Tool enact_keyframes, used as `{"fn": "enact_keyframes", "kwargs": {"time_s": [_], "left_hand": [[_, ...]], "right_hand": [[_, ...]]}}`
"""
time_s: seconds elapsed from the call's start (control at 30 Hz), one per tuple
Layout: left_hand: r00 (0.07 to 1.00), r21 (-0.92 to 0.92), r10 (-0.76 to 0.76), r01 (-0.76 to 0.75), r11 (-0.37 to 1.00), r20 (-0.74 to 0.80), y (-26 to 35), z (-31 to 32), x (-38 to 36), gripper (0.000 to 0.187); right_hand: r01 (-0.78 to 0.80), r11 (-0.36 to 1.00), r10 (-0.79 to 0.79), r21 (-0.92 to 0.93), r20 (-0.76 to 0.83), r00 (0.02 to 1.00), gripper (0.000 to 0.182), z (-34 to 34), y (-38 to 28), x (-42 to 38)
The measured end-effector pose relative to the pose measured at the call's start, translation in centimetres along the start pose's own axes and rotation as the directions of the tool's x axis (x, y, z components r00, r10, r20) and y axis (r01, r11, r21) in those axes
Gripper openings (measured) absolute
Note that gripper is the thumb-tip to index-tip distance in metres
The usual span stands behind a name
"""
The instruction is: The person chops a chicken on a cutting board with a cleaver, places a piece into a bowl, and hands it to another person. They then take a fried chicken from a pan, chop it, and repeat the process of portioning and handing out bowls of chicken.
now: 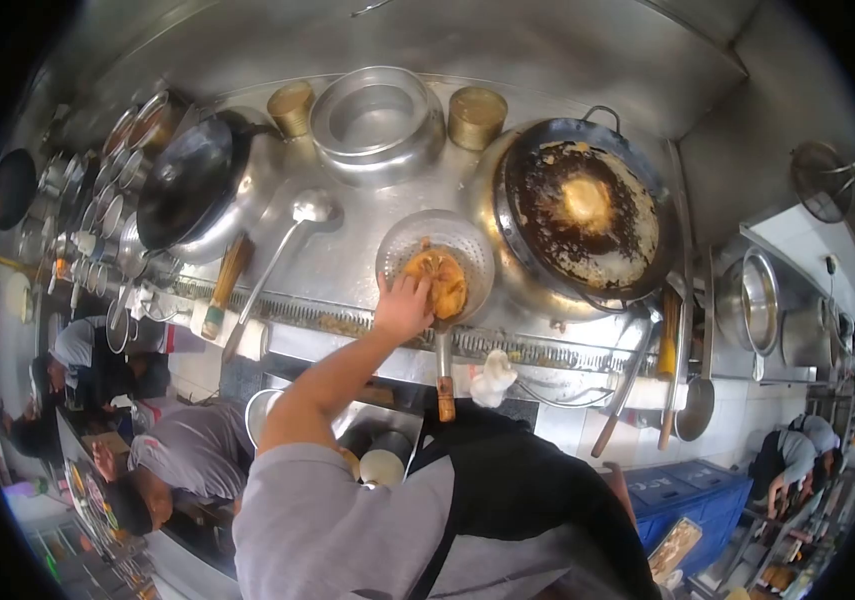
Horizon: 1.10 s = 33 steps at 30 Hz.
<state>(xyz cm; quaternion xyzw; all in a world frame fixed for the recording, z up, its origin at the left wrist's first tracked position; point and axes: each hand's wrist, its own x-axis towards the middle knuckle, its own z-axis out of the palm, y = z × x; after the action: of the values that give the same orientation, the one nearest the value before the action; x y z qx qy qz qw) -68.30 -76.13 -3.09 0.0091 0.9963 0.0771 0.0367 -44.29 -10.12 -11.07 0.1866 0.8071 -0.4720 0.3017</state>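
My left hand point(404, 305) reaches into a round perforated strainer point(394, 243), with its fingers on the left edge of a golden-brown piece of fried food point(449, 290). The piece has a cut or split-looking top; its exact kind is hard to make out. Some fingertips and the thumb are partly hidden against it. The strainer lies on the steel counter point(347, 262), its wooden-ended handle point(445, 388) pointing back toward my body. My right hand does not show.
At right, a dark, crusted wok point(537, 205) sits on a metal pot; another wok point(192, 180) stands left. A metal pot point(372, 150), two tins point(477, 115), a ladle point(292, 225) and a bamboo brush point(227, 285) surround the strainer. Co-workers point(187, 450) stand left and far right.
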Motion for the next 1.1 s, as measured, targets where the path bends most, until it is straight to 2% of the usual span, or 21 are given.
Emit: {"fn": "enact_keyframes", "kwargs": {"time_s": [0.1,0.13,0.17,0.2,0.23,0.27,0.3,0.37,0.43,0.5,0.63,0.73,0.8,0.87,0.93,0.97,1.0,1.03,1.1], "left_hand": [[0.994,0.003,0.106,-0.106,0.994,-0.007,-1.2,-2.5,1.8,0.059],[0.99,-0.014,0.089,-0.088,0.996,0.112,-1.3,-4.3,2.9,0.055],[0.971,-0.027,0.073,-0.068,0.997,0.229,-1.6,-5.6,4.1,0.052],[0.983,-0.023,0.105,-0.103,0.994,0.153,-1.9,-6.2,5.1,0.04],[0.98,-0.016,0.114,-0.112,0.994,0.165,-2.2,-6.9,6.5,0.04],[0.964,0.031,0.137,-0.148,0.989,0.227,-2.5,-7.6,8.1,0.037],[0.945,0.076,0.156,-0.185,0.98,0.286,-2.8,-8.3,9.6,0.034],[0.916,0.077,0.186,-0.227,0.971,0.355,-3.5,-9.7,12.4,0.033],[0.881,0.078,0.221,-0.277,0.958,0.419,-3.8,-10.1,13.4,0.031],[0.891,0.054,0.208,-0.25,0.967,0.404,-4.0,-10.4,14.3,0.034],[0.873,0.036,0.253,-0.294,0.955,0.416,-4.0,-10.5,14.8,0.033],[0.875,0.071,0.229,-0.285,0.956,0.426,-2.6,-11.2,14.5,0.032],[0.897,0.177,0.163,-0.254,0.951,0.411,-2.2,-11.1,14.0,0.028],[0.903,0.205,0.154,-0.252,0.946,0.401,-1.1,-11.8,13.1,0.028],[0.91,0.245,0.146,-0.255,0.935,0.389,0.0,-13.4,12.0,0.027],[0.91,0.247,0.146,-0.256,0.935,0.388,0.9,-14.4,11.6,0.028],[0.911,0.248,0.146,-0.255,0.935,0.386,1.8,-15.2,11.2,0.029],[0.913,0.262,0.149,-0.261,0.929,0.379,2.6,-16.0,10.7,0.029],[0.914,0.271,0.216,-0.317,0.909,0.342,4.4,-17.6,9.6,0.028]], "right_hand": [[0.24,0.97,-0.237,-0.028,0.097,0.967,0.044,0.0,-3.9,-0.4],[0.011,0.988,-0.007,0.156,-0.023,1.0,0.042,-0.2,-6.4,-0.8],[-0.195,0.914,0.242,0.356,-0.094,0.966,0.041,-0.2,-9.2,-1.4],[-0.204,0.908,0.253,0.367,-0.089,0.963,0.041,-0.3,-10.2,-1.8],[-0.224,0.926,0.269,0.305,-0.112,0.957,0.041,-0.5,-10.5,-2.1],[-0.247,0.938,0.284,0.243,-0.133,0.949,0.04,-0.4,-10.6,-2.7],[-0.257,0.932,0.297,0.256,-0.127,0.946,0.04,-0.1,-10.7,-3.0],[-0.325,0.92,0.356,0.221,-0.118,0.927,0.04,0.6,-10.1,-3.8],[-0.346,0.903,0.385,0.255,-0.121,0.915,0.039,1.3,-8.5,-4.5],[-0.376,0.869,0.426,0.322,-0.096,0.9,0.038,2.0,-6.9,-5.5],[-0.364,0.819,0.464,0.444,-0.137,0.875,0.035,4.2,-4.7,-9.0],[-0.407,0.781,0.514,0.473,-0.117,0.85,0.031,5.7,-4.0,-11.2],[-0.432,0.773,0.529,0.465,-0.096,0.843,0.03,6.3,-4.9,-11.5],[-0.207,0.964,0.224,0.165,-0.087,0.971,0.029,6.1,-7.5,-10.3],[-0.087,0.931,0.108,0.355,-0.038,0.993,0.03,6.5,-12.7,-8.0],[0.001,0.947,0.01,0.322,-0.031,0.999,0.03,6.7,-14.9,-6.4],[0.083,0.933,-0.105,0.351,0.046,0.993,0.029,6.9,-16.1,-4.3],[0.033,0.923,-0.082,0.383,0.111,0.99,0.029,7.2,-21.2,-3.9],[0.097,0.881,-0.255,0.463,0.291,0.922,0.036,9.0,-25.4,-0.4]]}}
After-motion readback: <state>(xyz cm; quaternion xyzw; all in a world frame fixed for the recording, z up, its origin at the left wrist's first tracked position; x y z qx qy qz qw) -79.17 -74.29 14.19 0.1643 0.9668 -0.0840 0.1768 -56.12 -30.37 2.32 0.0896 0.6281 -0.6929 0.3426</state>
